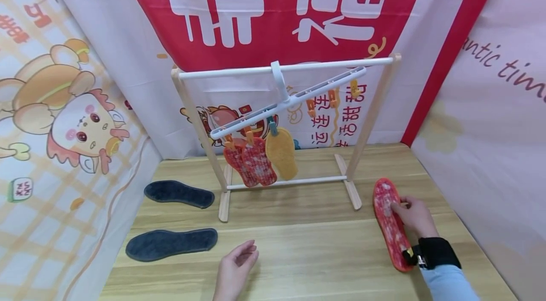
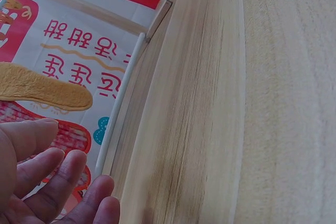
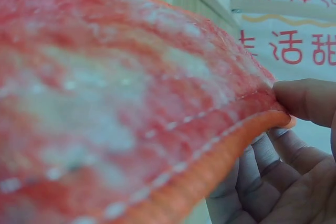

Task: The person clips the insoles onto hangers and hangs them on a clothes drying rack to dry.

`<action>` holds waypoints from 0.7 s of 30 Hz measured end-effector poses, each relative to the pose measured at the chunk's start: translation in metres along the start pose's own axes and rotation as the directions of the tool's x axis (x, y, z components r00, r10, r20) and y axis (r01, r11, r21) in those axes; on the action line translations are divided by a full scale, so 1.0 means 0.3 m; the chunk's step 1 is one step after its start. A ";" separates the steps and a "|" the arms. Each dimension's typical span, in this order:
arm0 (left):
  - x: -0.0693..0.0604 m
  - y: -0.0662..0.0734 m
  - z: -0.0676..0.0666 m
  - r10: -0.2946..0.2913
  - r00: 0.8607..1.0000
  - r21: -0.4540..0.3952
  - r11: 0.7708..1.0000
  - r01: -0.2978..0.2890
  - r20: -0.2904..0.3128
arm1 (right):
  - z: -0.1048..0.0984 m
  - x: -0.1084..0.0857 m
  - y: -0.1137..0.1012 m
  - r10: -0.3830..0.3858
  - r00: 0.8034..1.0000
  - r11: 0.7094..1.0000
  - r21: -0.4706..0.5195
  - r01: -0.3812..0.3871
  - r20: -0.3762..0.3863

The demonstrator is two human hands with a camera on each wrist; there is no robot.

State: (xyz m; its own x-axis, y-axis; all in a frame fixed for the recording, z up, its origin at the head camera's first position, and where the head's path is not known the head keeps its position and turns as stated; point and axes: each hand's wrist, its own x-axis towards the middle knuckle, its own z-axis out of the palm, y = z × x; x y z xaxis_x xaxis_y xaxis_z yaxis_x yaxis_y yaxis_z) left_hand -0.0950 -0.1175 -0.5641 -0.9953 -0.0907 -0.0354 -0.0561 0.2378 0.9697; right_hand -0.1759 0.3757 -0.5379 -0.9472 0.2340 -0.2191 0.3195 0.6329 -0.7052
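My right hand point(image 1: 415, 218) pinches the edge of a red and white patterned insole point(image 1: 386, 215) at the right of the table. In the right wrist view the thumb lies on top of the insole point(image 3: 131, 103), with fingers beneath its orange rim. My left hand point(image 1: 236, 268) hovers over the front of the table, fingers relaxed, holding nothing. A white hanger point(image 1: 251, 117) hangs tilted from a rack; clipped to its lower left half are two red patterned insoles point(image 1: 259, 161) and a yellow insole point(image 1: 281, 154). Orange and yellow clips point(image 1: 333, 98) dangle from its raised right half.
Two dark insoles lie at the left, the far one point(image 1: 179, 193) beside the rack's left foot and the near one point(image 1: 170, 244) in front of it. The wooden rack point(image 1: 367, 125) stands mid-table on feet point(image 1: 350, 187). Printed cloth walls point(image 1: 482, 116) enclose the table.
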 end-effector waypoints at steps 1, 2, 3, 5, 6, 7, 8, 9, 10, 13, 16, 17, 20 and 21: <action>-0.001 0.001 0.000 0.000 1.000 0.001 1.000 0.000 -0.002 | 0.001 -0.010 -0.004 0.000 1.000 1.000 0.003 0.000 0.002; -0.001 0.002 0.000 -0.002 1.000 0.000 1.000 0.002 -0.002 | 0.001 -0.020 -0.009 -0.001 1.000 1.000 0.003 0.001 0.004; -0.001 0.003 0.000 -0.005 1.000 0.002 1.000 0.005 -0.004 | 0.002 -0.029 -0.015 0.005 1.000 1.000 0.005 -0.005 0.006; 0.000 0.003 0.001 -0.012 1.000 -0.002 1.000 0.012 -0.006 | 0.003 -0.046 -0.025 0.010 1.000 1.000 0.010 -0.010 0.008; 0.000 0.004 0.002 -0.015 1.000 -0.004 1.000 0.015 -0.005 | 0.004 -0.054 -0.030 0.013 1.000 1.000 0.015 -0.013 0.009; 0.000 0.004 0.002 -0.013 1.000 -0.005 1.000 0.013 -0.004 | 0.005 -0.061 -0.036 0.016 1.000 1.000 0.018 -0.016 0.009; 0.000 0.004 0.002 -0.011 1.000 -0.005 1.000 0.011 -0.003 | 0.006 -0.068 -0.041 0.016 1.000 1.000 0.018 -0.016 0.006; -0.001 0.005 0.002 -0.009 1.000 -0.007 1.000 0.009 -0.003 | 0.007 -0.075 -0.047 0.017 1.000 1.000 0.018 -0.017 0.001; -0.001 0.006 0.002 -0.008 1.000 -0.008 1.000 0.008 -0.001 | 0.008 -0.083 -0.053 0.019 1.000 1.000 0.019 -0.019 -0.004; -0.002 0.011 0.000 -0.009 1.000 -0.008 1.000 0.009 0.000 | 0.011 -0.106 -0.072 0.015 1.000 1.000 0.022 -0.015 -0.018; -0.004 0.019 -0.001 -0.014 1.000 -0.012 1.000 0.014 0.004 | 0.017 -0.130 -0.088 -0.008 0.999 0.999 0.036 0.010 -0.046; -0.005 0.022 -0.001 -0.015 1.000 -0.013 1.000 0.015 0.005 | 0.020 -0.136 -0.092 -0.020 0.998 0.999 0.039 0.022 -0.057; -0.007 0.027 -0.002 -0.014 1.000 -0.013 1.000 0.014 0.010 | 0.029 -0.152 -0.104 -0.043 0.996 0.997 0.055 0.047 -0.075; -0.007 0.028 -0.002 -0.015 1.000 -0.012 1.000 0.015 0.011 | 0.033 -0.156 -0.107 -0.047 0.996 0.997 0.058 0.052 -0.080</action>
State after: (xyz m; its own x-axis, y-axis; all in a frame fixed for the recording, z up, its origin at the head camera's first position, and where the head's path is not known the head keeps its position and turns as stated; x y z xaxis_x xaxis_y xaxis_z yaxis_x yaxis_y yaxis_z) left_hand -0.0934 -0.1159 -0.5557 -0.9952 -0.0831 -0.0525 -0.0700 0.2246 0.9719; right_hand -0.1421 0.3371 -0.5118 -0.9562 0.2620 -0.1310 0.2678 0.6007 -0.7533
